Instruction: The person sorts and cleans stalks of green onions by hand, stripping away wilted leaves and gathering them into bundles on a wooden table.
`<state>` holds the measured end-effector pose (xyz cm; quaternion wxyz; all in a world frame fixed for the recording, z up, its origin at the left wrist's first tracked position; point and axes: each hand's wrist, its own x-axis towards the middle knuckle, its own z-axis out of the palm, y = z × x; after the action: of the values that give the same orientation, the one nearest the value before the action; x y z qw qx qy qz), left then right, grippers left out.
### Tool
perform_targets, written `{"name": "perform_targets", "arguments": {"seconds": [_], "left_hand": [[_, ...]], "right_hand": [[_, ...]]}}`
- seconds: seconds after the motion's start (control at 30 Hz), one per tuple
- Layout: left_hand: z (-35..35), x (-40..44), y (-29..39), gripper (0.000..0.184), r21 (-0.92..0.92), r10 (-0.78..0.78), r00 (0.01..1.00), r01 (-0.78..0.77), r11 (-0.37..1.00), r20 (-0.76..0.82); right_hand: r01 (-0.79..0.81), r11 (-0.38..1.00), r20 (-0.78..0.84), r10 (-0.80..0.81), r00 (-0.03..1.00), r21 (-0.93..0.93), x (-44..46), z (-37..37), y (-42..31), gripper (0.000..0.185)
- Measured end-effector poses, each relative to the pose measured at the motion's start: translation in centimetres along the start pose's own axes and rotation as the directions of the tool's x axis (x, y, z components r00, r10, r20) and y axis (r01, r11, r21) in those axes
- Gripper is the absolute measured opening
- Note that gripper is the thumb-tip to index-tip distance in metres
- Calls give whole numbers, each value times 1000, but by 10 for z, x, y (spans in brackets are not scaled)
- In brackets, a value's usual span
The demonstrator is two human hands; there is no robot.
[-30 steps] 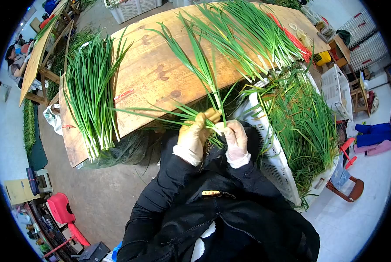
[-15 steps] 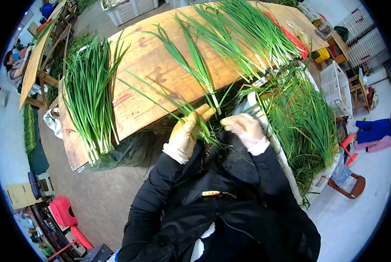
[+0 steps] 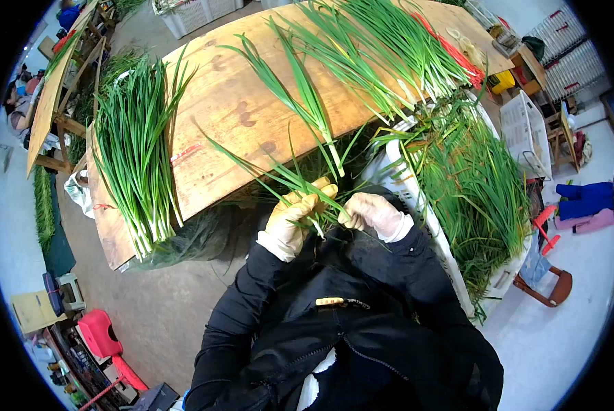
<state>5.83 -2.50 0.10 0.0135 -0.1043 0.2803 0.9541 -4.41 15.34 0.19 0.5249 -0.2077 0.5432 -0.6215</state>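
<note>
My left hand (image 3: 295, 218), in a pale glove, is closed around a few green stalks (image 3: 269, 171) whose leaves point up and left over the table edge. Close to its right, my right hand (image 3: 369, 212) is gloved too, with its fingers pinched near the stalks' lower ends; what they grip is too small to make out. A small bunch of stalks (image 3: 314, 120) lies on the wooden table (image 3: 218, 103) with its white ends past the front edge. A large bundle (image 3: 136, 151) lies at the table's left, and more stalks (image 3: 416, 51) lie at its right.
A white crate (image 3: 427, 226) full of loose leaves (image 3: 464, 185) stands right of my hands. Red ties (image 3: 458, 58) lie on the table's right end. Another person (image 3: 20, 113) sits at the far left by a second table (image 3: 50, 103). A brown stool (image 3: 554, 288) stands at the right.
My right hand moved away from the stalks to the right, then came back beside them with its fingers pinched. My left hand kept its hold. The view shifted slightly.
</note>
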Motion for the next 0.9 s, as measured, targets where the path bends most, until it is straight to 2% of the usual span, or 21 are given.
{"name": "perform_targets", "arguments": {"seconds": [0.07,0.13,0.17,0.23,0.3,0.33,0.37,0.53,0.63,0.7,0.77,0.83,0.87,0.9], "left_hand": [[-1,2,-6,45,-9,19,1000,-19,1000,-4],[1,2,-7,45,-38,3,1000,-2,999,19],[3,0,-6,45,-38,2,1000,-2,999,18],[6,-1,-5,49,-108,-55,991,69,992,121],[0,1,-9,64,-48,-23,976,34,998,216],[-2,-1,-7,67,-35,-68,981,76,997,180],[-2,-3,-7,69,-24,-113,983,118,993,143],[5,-6,-9,74,-66,-112,984,122,990,138],[4,-2,-13,79,-35,-84,983,91,995,164],[5,0,-14,82,5,-71,979,71,997,189],[7,0,-15,88,-6,-76,988,77,997,136],[-11,3,-25,82,282,-164,977,120,952,138],[-36,3,-39,81,640,-254,964,150,753,73],[-26,-10,-24,87,996,-247,964,91,-25,-95]], "right_hand": [[32,998,36,-34,999,49,1,-1,9,16],[124,988,-206,-140,968,-87,6,21,9,16],[-38,989,-210,7,978,-145,3,26,-5,14],[-43,988,-265,3,964,-147,3,30,-3,16],[-3,999,-248,-7,969,-40,1,18,-1,25],[47,998,-245,-58,968,-50,-3,15,-4,38],[-2,1000,-269,-3,963,-18,-6,11,-6,41],[1,1000,-164,-4,987,-18,-21,12,-7,41],[100,985,-151,-121,981,-143,-22,19,3,38],[78,991,-134,-93,987,-112,-25,25,-3,36],[58,995,-121,-68,990,-82,-26,31,-8,35],[102,989,-189,-120,975,-104,-26,34,-9,32],[125,975,-220,-164,962,-182,-27,32,-8,31],[127,975,-220,-166,961,-184,-27,30,-6,31]]}}
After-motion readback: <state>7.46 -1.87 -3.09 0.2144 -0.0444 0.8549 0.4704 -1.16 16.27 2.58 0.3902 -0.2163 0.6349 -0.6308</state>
